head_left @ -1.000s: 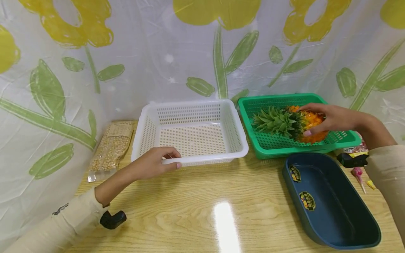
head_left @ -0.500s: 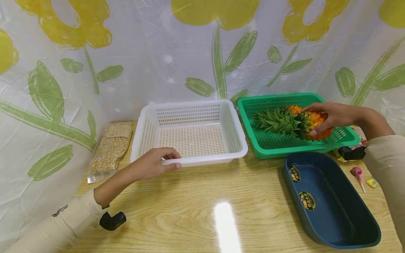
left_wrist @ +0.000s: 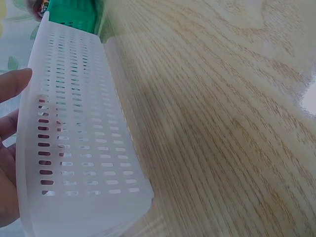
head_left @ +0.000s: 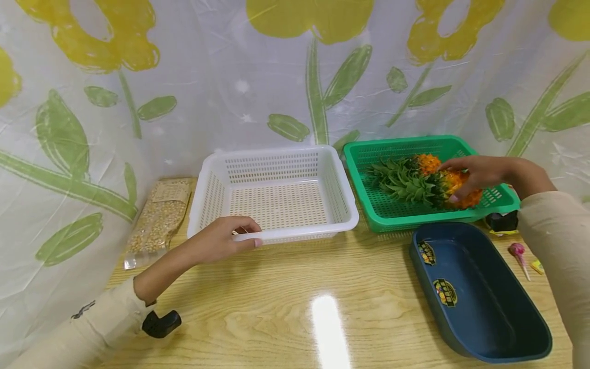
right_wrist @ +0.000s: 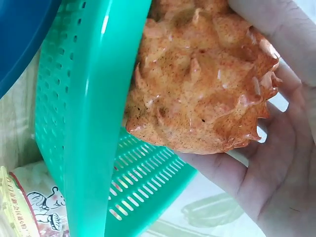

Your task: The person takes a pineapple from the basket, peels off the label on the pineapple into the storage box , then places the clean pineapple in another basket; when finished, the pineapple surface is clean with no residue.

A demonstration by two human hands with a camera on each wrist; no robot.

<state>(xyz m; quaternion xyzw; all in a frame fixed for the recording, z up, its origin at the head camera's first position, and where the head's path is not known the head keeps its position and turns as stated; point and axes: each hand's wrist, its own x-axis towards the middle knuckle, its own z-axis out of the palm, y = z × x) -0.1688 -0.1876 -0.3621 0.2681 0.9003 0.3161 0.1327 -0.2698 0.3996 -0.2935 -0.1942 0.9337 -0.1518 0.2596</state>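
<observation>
In the head view, my left hand (head_left: 223,239) holds the near rim of a white perforated basket (head_left: 341,225), thumb outside and fingers inside. My right hand (head_left: 490,174) is round the base of an orange pineapple (right_wrist: 197,79) with a green leafy crown (head_left: 415,189). That fruit lies in a green perforated basket (head_left: 387,223), crown to the left. Just behind it, a second orange pineapple (head_left: 428,162) is partly covered. In the right wrist view the thumb and fingers lie on opposite sides of the spiky fruit, close to the green rim.
A dark blue tub (head_left: 484,297) stands in front of the green basket. A pink lollipop (head_left: 518,251) and a yellow wrapper (head_left: 536,265) lie right of it. A bag of corn kernels (head_left: 159,218) lies left of the white basket. A flowered curtain (head_left: 221,92) hangs behind.
My right hand has shifted the pineapple slightly right and down in the green basket, showing more of the second pineapple behind. The left hand stays on the white rim.
</observation>
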